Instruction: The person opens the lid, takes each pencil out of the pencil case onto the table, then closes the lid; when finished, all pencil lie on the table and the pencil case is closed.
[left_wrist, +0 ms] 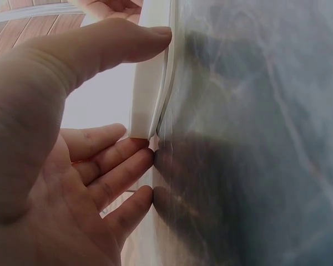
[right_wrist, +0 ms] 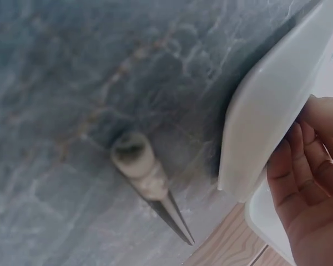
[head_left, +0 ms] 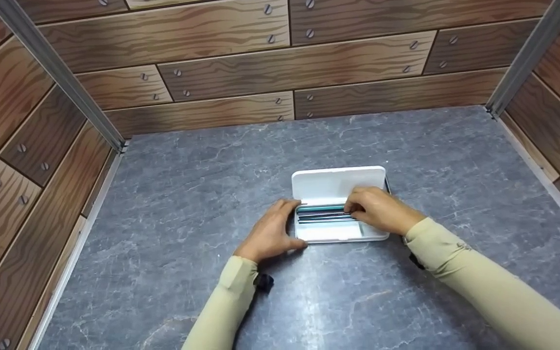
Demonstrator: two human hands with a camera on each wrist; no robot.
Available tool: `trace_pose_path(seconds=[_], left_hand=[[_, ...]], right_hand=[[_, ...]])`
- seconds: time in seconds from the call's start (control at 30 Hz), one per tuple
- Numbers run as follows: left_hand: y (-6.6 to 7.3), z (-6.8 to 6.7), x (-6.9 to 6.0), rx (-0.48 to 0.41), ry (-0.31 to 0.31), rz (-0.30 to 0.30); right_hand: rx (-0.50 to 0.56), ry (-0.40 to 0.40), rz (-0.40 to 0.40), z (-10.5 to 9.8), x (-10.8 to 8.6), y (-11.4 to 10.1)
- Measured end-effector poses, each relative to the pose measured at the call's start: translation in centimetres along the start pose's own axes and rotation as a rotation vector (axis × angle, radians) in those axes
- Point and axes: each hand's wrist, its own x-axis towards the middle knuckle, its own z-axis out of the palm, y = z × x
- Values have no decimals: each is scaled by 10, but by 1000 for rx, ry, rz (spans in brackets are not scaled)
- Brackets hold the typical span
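A white pencil case (head_left: 326, 232) lies on the tabletop with its lid (head_left: 328, 184) raised at the back. Several slim pencils (head_left: 320, 215), teal, purple and dark, lie side by side in it. My left hand (head_left: 272, 231) holds the case's left end, thumb at the near corner and a finger at the far one. In the left wrist view, the other fingertips rest by the case's end and the table. My right hand (head_left: 379, 206) reaches into the right half, fingers curled, pinching at a pencil. Its fingertips are hidden behind the case wall (right_wrist: 266, 105) in the right wrist view.
A slender, blurred tool with a pale rounded end (right_wrist: 147, 172) lies on the table beside the case's right end. The grey marbled tabletop (head_left: 202, 194) is bounded by wood-patterned panels (head_left: 241, 73) at the back and sides.
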Motion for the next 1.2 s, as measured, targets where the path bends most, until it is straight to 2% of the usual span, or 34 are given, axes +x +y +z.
trace_pose_path(seconds=[0.37,0.6,0.77,0.97,1.2], left_hand=[[1,-1,1,-7,-4,-6],[-1,0,1,-5,-4,-2],[-1,-1,1,-3,-6,-4],[-1,-1,1,-2,-4,-1],[-1,0,1,-5,-8,4]], right_hand=[[31,41,-35,2,-3,8],[59,40,10,-1,-7,6],[90,108,25,-5,-13,4],[195,209,23,-13,-23,5],[286,309,112,-26,-33,7]])
